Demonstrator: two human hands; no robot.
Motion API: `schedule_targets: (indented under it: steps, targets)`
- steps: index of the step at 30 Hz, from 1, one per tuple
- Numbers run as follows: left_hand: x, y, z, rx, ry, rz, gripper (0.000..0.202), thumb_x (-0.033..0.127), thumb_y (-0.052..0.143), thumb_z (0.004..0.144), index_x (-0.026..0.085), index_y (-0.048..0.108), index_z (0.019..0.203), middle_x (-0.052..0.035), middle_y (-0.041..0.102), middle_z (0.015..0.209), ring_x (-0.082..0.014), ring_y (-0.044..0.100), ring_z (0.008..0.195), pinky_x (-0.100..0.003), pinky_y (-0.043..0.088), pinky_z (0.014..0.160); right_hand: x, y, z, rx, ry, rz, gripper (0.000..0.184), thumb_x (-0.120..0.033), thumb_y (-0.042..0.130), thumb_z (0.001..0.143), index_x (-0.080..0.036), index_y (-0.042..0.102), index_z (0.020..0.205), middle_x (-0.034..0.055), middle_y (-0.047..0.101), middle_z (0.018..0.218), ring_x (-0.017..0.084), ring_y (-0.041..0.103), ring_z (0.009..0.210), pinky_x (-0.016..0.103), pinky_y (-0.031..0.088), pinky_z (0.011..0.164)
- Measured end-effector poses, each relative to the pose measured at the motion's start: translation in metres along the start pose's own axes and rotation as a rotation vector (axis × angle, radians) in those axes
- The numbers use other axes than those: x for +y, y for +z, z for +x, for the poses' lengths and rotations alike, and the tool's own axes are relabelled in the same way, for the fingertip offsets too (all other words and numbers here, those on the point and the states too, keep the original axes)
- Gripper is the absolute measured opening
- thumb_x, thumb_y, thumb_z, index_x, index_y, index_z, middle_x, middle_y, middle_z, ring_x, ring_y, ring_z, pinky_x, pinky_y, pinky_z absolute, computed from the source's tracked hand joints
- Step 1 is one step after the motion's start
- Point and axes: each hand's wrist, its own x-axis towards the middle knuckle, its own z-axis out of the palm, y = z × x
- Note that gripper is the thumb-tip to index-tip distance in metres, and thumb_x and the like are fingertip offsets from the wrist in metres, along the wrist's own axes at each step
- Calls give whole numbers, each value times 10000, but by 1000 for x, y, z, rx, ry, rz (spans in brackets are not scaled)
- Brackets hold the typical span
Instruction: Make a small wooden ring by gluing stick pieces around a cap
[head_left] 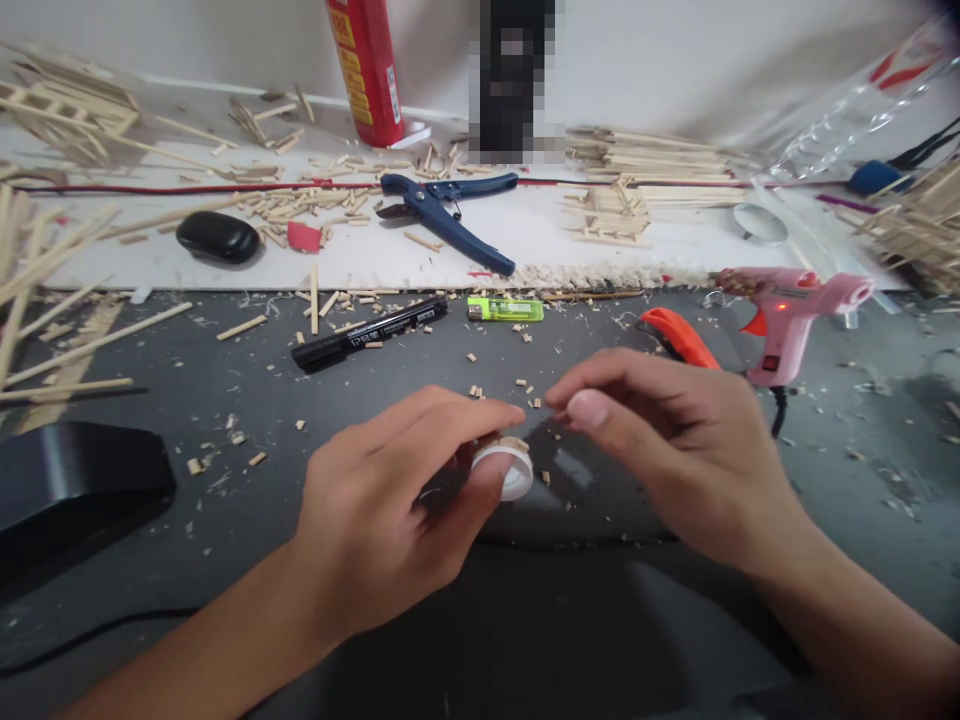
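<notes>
Pinching the cap [516, 484], your left hand [386, 490] could drop it if the grip loosens; whether your right hand [679, 450], at three o'clock, holds anything, I cannot tell.

a cap [520, 482], perhaps, is in the left hand [386, 485], before the lighter [506, 310], left of the glue gun [791, 315]

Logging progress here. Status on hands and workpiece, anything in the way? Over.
Left hand pinching white cap. Right hand apart from cap, grip unclear. Wood bits scattered close by; glue gun beyond right hand.
</notes>
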Motion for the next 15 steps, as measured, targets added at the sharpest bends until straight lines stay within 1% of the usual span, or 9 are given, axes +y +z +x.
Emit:
schedule_targets:
  steps: [2,4,6,8,9,11,13,15]
  targets:
    - [1,-1,0,-3,3,0,123,219,708,975,243,743,1090,27,819,949,-123,769,756,-206,603,728,3,-6,0,177,-113,-155,161,-301,672,1018,-247,744,885,-11,748,764,144,663,697,269,476,651]
    - [1,-2,0,3,15,7,129,200,705,967,242,745,1082,37,817,950,-110,769,773,-187,593,744,7,-12,2,325,-241,-332,158,-245,673,1006,-240,728,858,-4,749,742,150,663,690,290,468,669]
    - [1,-2,1,10,32,11,140,169,699,961,233,749,1075,43,811,936,-94,765,788,-165,579,756,12,-17,4,414,-365,-488,170,-190,688,975,-239,712,814,-1,741,704,156,666,670,304,454,660]
    - [0,-1,1,22,47,6,157,143,690,954,223,753,1073,42,803,917,-85,758,785,-155,571,758,15,-21,7,482,-449,-575,178,-171,708,941,-241,702,777,-7,731,674,156,663,635,312,439,637]
    - [1,-1,1,29,49,2,164,137,687,950,221,755,1074,42,800,907,-84,754,775,-156,570,754,16,-23,8,519,-456,-596,179,-177,711,934,-241,703,766,-7,730,670,157,661,628,316,432,635]
    - [1,0,1,47,48,-8,175,132,687,942,225,758,1072,42,795,888,-89,747,744,-167,573,728,19,-29,9,620,-424,-604,182,-215,710,928,-233,715,747,6,726,665,168,654,622,330,416,636]
    - [2,0,1,62,46,-15,181,126,680,936,230,761,1059,38,796,877,-97,744,717,-178,576,691,24,-37,9,774,-408,-577,216,-288,712,921,-219,724,716,29,695,625,191,644,610,348,403,625]
    - [2,1,1,67,49,-9,183,121,670,931,234,763,1040,30,804,889,-108,752,719,-186,578,666,30,-50,9,843,-368,-559,287,-390,669,949,-208,721,733,61,669,636,228,654,656,377,426,655]
